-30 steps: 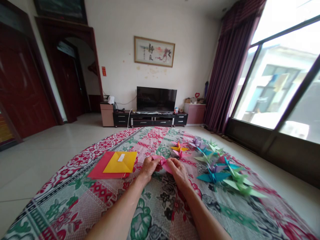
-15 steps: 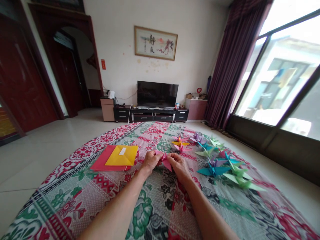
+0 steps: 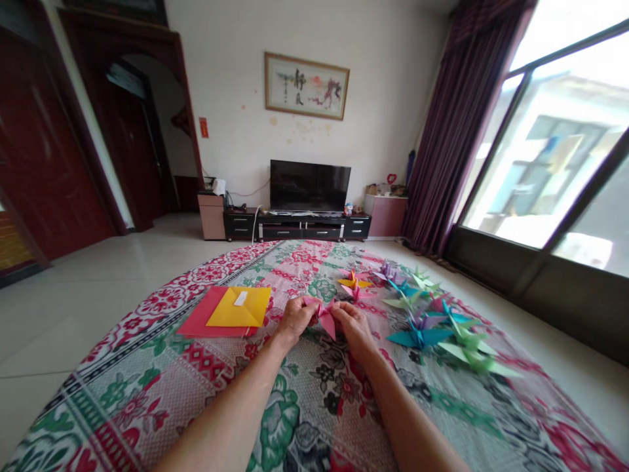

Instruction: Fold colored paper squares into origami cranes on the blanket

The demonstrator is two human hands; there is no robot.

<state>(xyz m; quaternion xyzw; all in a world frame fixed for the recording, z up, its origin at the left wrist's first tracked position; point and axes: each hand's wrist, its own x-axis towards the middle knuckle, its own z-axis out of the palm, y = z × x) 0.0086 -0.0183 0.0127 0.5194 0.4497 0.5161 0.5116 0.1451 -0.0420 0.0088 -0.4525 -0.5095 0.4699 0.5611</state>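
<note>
Between my two hands is a pink paper crane (image 3: 325,318), held just over the patterned tablecloth, one pointed wing hanging toward me. My left hand (image 3: 299,317) pinches its left side with thumb and fingers. On the other side, my right hand (image 3: 351,320) is closed on the crane's right edge. Just beyond my right hand sit a yellow-orange paper crane (image 3: 354,282) and another pink crane (image 3: 357,292). To the left of my left hand lies yellow paper (image 3: 253,313) with a small white label, on top of red-pink sheets (image 3: 196,316).
Several folded cranes crowd the table's right side, among them a blue one (image 3: 420,337) and a light green one (image 3: 474,357). The floral tablecloth (image 3: 221,406) covers a round table. Beyond it stand a low cabinet (image 3: 299,228) and a television (image 3: 309,187).
The pink crane's hanging wing has swung slightly and shows more spread. My right fingers have shifted a little to the right; my left hand stays almost in place.
</note>
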